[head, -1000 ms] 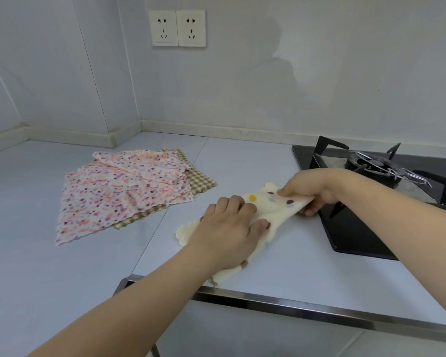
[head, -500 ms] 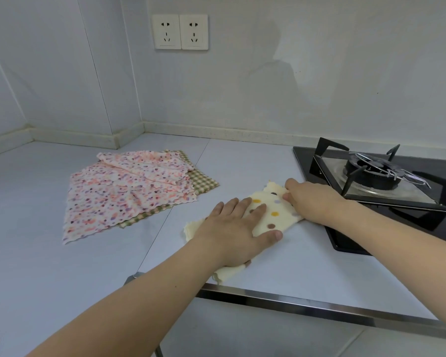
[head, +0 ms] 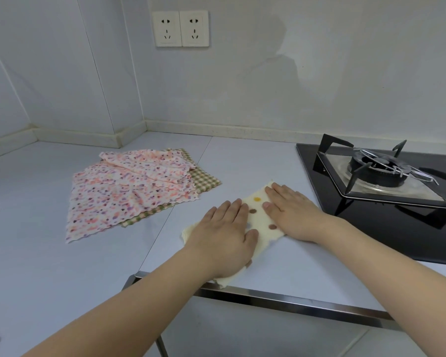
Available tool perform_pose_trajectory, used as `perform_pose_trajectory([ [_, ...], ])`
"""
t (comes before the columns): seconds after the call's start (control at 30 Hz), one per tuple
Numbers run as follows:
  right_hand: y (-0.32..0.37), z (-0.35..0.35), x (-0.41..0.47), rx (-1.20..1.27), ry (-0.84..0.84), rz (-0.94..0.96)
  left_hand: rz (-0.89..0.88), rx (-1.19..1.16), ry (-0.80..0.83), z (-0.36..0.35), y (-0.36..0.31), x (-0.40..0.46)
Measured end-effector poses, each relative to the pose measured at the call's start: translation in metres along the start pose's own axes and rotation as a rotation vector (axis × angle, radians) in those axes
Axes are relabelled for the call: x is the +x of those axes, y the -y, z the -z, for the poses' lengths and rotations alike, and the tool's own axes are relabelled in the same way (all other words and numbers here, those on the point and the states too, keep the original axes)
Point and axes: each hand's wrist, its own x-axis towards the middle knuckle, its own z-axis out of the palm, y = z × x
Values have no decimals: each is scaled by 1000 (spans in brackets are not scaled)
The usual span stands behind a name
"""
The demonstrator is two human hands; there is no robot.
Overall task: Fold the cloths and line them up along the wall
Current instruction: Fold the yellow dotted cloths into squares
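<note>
A cream cloth with coloured dots lies folded into a narrow strip near the counter's front edge. My left hand presses flat on its near half with straight fingers. My right hand lies flat on its far half, fingers pointing toward the wall. To the left, a pink speckled cloth lies loosely spread on top of a green checked cloth, which shows only at its edges.
A black gas hob with a burner grate sits right of the cloths, close to my right hand. The wall with its skirting runs along the back. A metal strip edges the counter front.
My right hand let go of the dotted cloth's far end, laid it down folded, and now presses flat on it. My left hand stayed pressing the near half.
</note>
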Motion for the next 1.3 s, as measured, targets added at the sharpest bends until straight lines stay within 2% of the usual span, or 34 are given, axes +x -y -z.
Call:
perform_pose_trajectory([
  [0.17,5,15,7,135,101,-54,35,19,-2,1,8,-22],
  [0.23,11,18,11,181,65,-85,29,-9,-9,2,9,-23],
  [0.33,16,7,9,65,-16,-93,18,-48,-15,3,15,-26],
  [0.43,12,0,6,-6,-18,-61,-14,-129,20,9,28,-33],
  [0.57,4,2,14,-29,-6,3,-8,-387,-127,17,56,-34],
  [0.63,-1,3,24,-27,10,50,-20,-393,-169,16,65,-31],
  [0.7,-2,6,33,-48,-15,66,-36,-374,-138,17,70,-30],
  [0.77,4,9,32,-110,-206,105,-57,-395,-77,21,75,-33],
  [0.87,39,10,-9,-3,-620,341,-67,-439,-7,27,83,-37],
  [0.9,53,8,-31,79,-621,431,-63,-444,-10,27,84,-38],
  [0.97,73,-2,-74,117,-423,544,-64,-440,-56,25,83,-37],
  [1.0,78,-8,-91,72,-333,561,-64,-431,-84,22,82,-36],
  [1.1,74,-20,-114,-42,-251,526,-49,-401,-134,18,79,-37],
  [1.17,70,-23,-121,-103,-267,527,-40,-377,-107,21,75,-42],
  [1.3,69,-28,-136,-163,-430,541,-5,-297,89,36,63,-70],
])
